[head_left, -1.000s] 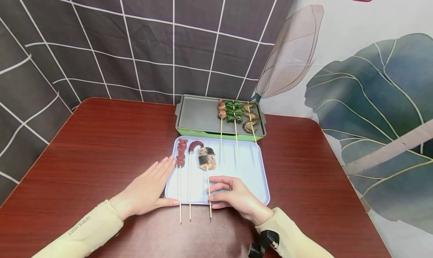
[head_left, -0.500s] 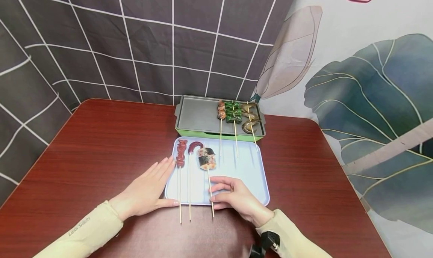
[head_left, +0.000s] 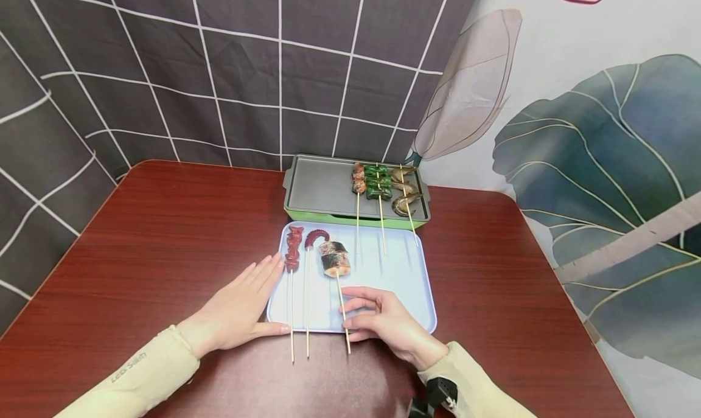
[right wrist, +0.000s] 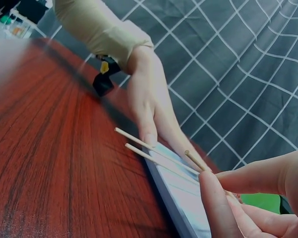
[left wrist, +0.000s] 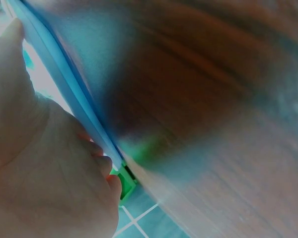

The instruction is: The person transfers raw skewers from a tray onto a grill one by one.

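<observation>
A pale blue tray (head_left: pixel 397 290) bears three skewers. My right hand (head_left: pixel 386 323) pinches the bare stick of a skewer with dark-skinned, fish-like chunks (head_left: pixel 335 261); in the right wrist view, thumb and finger meet near the stick's end (right wrist: pixel 192 159). To its left lie a curled dark red tentacle skewer (head_left: pixel 316 237) and a skewer of red meat pieces (head_left: pixel 292 250), their sticks jutting past the tray's front edge. My left hand (head_left: pixel 235 311) rests along the tray's left side, fingers straight and thumb at the front corner. In the left wrist view its fingers lie against the rim (left wrist: pixel 79 101).
Behind the tray stands a green grill with a grey plate (head_left: pixel 323 184). On its right half lie a brown meat skewer (head_left: pixel 358 179), a green pepper skewer (head_left: pixel 378 184) and a shrimp skewer (head_left: pixel 405 193); their sticks reach over the tray. Gridded cloth (head_left: pixel 241 71) hangs behind the table.
My right hand has moved slightly right, carrying the lower end of the fish-chunk skewer's stick with it, so the skewer slants more. The left hand stays still.
</observation>
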`<state>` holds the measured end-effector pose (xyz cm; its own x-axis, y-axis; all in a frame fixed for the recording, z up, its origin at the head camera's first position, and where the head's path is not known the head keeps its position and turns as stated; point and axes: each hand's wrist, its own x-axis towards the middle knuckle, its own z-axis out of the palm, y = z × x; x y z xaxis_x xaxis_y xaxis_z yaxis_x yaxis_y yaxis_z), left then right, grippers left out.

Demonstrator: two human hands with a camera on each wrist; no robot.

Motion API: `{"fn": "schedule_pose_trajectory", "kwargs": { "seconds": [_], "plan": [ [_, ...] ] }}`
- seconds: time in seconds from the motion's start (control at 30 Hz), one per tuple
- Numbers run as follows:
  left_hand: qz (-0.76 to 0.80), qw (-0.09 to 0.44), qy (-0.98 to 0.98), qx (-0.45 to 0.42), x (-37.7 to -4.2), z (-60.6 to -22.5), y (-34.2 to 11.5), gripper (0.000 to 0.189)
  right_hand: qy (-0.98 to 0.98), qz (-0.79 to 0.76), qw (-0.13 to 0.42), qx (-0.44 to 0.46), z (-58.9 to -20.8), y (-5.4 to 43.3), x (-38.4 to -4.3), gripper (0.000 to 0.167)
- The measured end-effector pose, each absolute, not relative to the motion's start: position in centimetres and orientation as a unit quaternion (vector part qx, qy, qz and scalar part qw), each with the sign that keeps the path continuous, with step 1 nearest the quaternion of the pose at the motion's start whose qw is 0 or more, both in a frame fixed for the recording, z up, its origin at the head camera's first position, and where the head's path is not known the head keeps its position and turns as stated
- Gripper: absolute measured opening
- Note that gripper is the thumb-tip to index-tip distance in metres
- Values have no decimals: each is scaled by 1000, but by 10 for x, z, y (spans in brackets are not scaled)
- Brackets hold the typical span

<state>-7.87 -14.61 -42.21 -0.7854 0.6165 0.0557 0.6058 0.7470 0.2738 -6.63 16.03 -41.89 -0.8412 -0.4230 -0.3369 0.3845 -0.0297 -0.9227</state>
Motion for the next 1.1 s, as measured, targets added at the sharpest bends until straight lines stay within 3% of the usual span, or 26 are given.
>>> {"fn": "schedule_pose_trajectory", "kwargs": {
  "seconds": [1.1],
  "plan": [
    [135, 6, 933, 335, -79, -424, -147, 105, 635, -712, 284, -92, -395, 159, -59, 63]
  ]
}}
